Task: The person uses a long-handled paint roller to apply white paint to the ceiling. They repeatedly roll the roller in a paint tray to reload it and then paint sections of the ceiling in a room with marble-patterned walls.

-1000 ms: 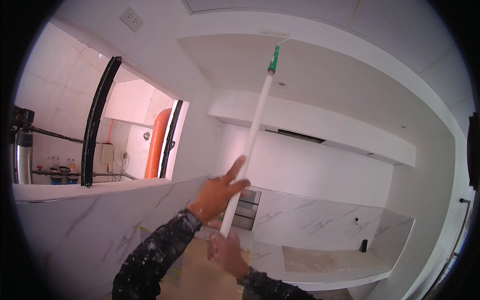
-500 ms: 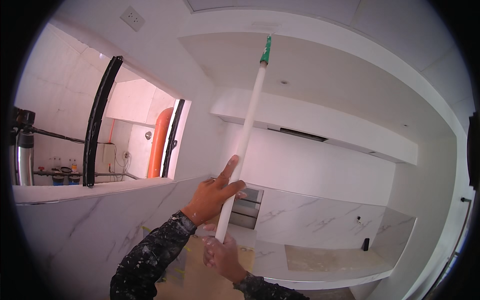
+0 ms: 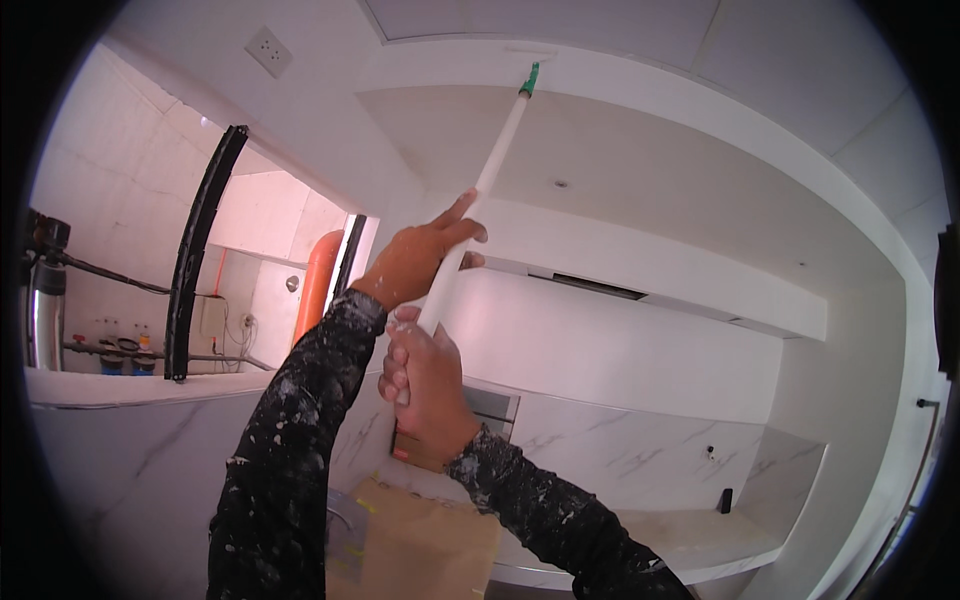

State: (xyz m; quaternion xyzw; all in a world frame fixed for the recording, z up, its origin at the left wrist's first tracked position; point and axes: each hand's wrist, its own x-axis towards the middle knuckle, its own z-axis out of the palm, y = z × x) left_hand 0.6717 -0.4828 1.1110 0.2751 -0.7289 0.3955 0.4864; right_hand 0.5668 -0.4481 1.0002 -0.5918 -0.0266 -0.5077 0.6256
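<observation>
A long white pole [image 3: 504,145] slants up and away from me, with the green handle [image 3: 529,80] of a paint roller on its far end. The pale roller head [image 3: 530,51] shows faintly against the white ceiling beam [image 3: 620,85]. Partway along the pole, my left hand [image 3: 420,258] is closed around it, thumb and forefinger stretched along its sides. Lower down, my right hand [image 3: 430,375] wraps round the pole near its bottom end. Both forearms wear dark, paint-spattered sleeves.
At the left, a wall opening has a black upright frame [image 3: 203,250]; an orange pipe [image 3: 318,285] and plumbing stand beyond. A marbled counter [image 3: 660,540] runs along the far wall. Brown covering [image 3: 425,540] lies below my hands. A socket plate [image 3: 268,52] is on the upper left wall.
Both hands have risen with the pole, and the right forearm has come further into view. The roller head has shifted slightly upward along the beam.
</observation>
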